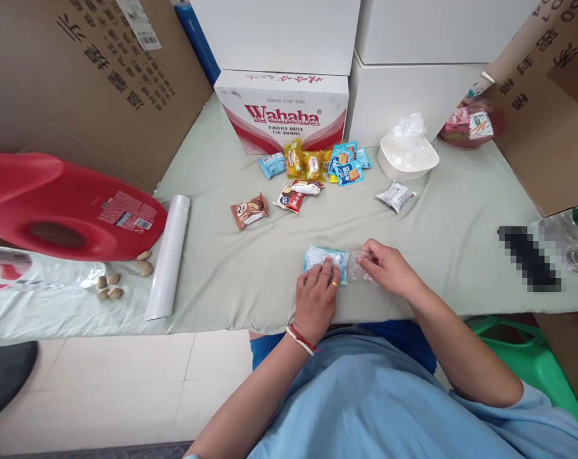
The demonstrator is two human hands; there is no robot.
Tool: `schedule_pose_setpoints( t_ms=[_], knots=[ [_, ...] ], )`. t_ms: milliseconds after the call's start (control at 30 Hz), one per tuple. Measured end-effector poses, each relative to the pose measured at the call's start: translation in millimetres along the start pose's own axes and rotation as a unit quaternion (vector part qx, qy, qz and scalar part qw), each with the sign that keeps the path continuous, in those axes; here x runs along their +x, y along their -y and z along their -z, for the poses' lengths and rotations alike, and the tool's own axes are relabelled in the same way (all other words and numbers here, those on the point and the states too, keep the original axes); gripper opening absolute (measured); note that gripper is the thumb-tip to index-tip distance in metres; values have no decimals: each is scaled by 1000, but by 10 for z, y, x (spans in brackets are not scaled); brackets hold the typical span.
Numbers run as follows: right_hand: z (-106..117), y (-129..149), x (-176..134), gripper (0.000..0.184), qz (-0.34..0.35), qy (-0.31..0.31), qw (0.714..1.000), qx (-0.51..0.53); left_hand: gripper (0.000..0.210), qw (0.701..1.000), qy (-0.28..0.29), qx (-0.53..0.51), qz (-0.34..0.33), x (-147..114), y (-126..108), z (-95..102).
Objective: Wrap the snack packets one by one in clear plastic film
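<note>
Near the front edge of the cloth-covered table lies a light blue and white packet [312,256]. My left hand [316,293] rests on it with fingers stretched out, pressing from above. A transparent plastic wrap [357,268] extends from the packet's right side. My right hand [389,266] pinches the far end of this wrap between thumb and fingers. Part of the packet is hidden under my left fingers. Beyond my hands lie a brown snack packet [249,211], a red and white snack packet [293,197] and a silver-grey packet [396,196].
Yellow packets [312,164] and blue packets [349,172] lie before a Wahaha carton [289,115]. A white bowl [407,162] holds a plastic bag. Left stand a red jug [78,210], a white roll [169,258] and several nuts [114,293]. Cardboard flanks both sides.
</note>
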State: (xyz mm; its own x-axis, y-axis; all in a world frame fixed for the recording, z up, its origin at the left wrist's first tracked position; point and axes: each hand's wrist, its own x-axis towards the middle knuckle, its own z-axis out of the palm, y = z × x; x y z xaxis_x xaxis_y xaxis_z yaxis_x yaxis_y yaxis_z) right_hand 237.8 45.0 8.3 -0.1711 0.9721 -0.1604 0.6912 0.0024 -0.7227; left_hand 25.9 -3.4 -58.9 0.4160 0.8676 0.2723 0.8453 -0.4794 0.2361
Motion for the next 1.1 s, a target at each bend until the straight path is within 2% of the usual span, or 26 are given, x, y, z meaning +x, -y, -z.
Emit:
schedule_pose_setpoints(
  t_ms=[67,167,300,367,433,467,533,600,700,767,867,933,1033,1100],
  knots=[
    [-81,187,88,12,-2,9,1000,-2,49,1000,-1,1,-10,-5,-50,-30],
    [-312,376,269,8,-11,36,998,-57,46,1000,-10,-18,-9,-22,-76,-48],
    [-578,363,408,11,3,31,995,-98,41,987,-43,-156,-3,-42,77,79],
    [-657,289,410,12,44,9,995,-89,36,973,-78,-210,62,-20,204,161],
    [-713,219,389,13,82,-12,994,-68,29,961,-105,-190,172,46,317,201],
    [-733,192,377,13,93,-21,994,-54,28,957,-102,-165,216,92,357,201],
    [-754,158,352,12,99,-35,994,-22,29,957,-72,-140,243,192,389,172],
    [-751,145,320,9,84,-45,995,19,27,960,-54,-155,225,273,354,139],
    [-715,156,223,12,24,-40,987,154,24,955,-76,-186,216,311,199,133],
    [-684,184,121,21,-26,-40,956,290,21,957,-98,-183,201,290,60,147],
    [-638,234,-48,38,-77,-50,886,455,20,976,-128,-143,104,241,-130,140],
    [-605,239,-139,45,-88,-49,857,505,22,984,-128,-118,36,215,-212,109],
    [-547,161,-213,47,-100,-40,845,525,31,989,-83,-122,-23,181,-265,69],
    [-504,64,-224,50,-117,-44,836,534,38,981,-47,-179,-58,154,-276,71]
  ],
)
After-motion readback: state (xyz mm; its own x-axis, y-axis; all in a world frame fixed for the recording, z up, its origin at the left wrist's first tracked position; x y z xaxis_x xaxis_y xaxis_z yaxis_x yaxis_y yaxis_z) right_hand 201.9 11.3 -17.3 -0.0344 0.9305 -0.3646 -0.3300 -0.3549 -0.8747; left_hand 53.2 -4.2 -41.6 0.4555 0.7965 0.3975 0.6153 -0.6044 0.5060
